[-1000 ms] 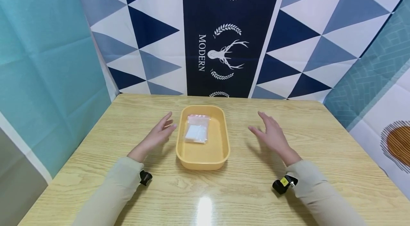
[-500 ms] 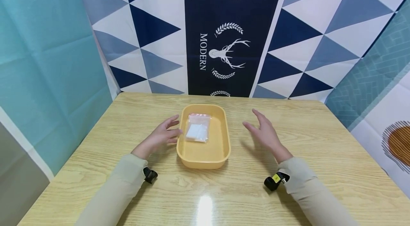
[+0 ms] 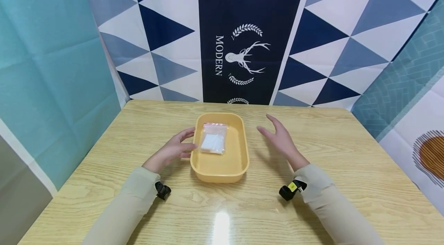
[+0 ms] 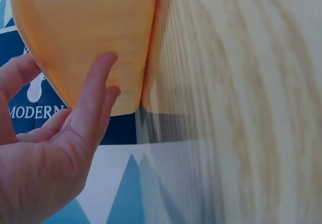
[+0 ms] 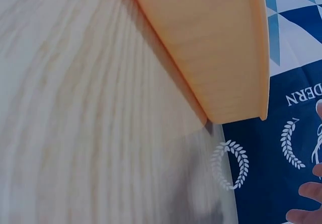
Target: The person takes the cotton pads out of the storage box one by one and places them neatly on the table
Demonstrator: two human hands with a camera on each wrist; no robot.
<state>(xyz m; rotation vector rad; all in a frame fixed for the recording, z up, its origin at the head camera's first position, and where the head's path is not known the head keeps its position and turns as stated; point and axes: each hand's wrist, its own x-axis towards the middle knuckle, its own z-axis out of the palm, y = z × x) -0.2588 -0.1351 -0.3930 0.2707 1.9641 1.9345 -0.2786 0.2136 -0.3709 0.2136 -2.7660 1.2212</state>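
A yellow-orange tray [image 3: 222,166] stands on the table, and a clear plastic bag [image 3: 213,142] with white contents lies in its left half. At the tray's left wall is the left hand [image 3: 172,149], its fingers spread and loosely bent, thumb by the rim; in the left wrist view that hand [image 4: 65,153] has fingertips against or very near the tray's side [image 4: 95,27]. The right hand [image 3: 281,141] hovers to the right of the tray, fingers extended, holding nothing. Only some fingertips [image 5: 308,216] of it show in the right wrist view, apart from the tray [image 5: 216,58].
The wooden table [image 3: 222,206] extends around the tray on all sides. Behind its far edge hangs a patterned cloth [image 3: 249,44] with triangles and deer heads, and a teal cloth [image 3: 59,63] hangs at the left. Each wrist carries a small black camera [image 3: 163,191].
The left hand has moved right to the tray's left side. My right hand has moved left, closer to the tray, but stays apart from it. The tray and bag look unmoved.
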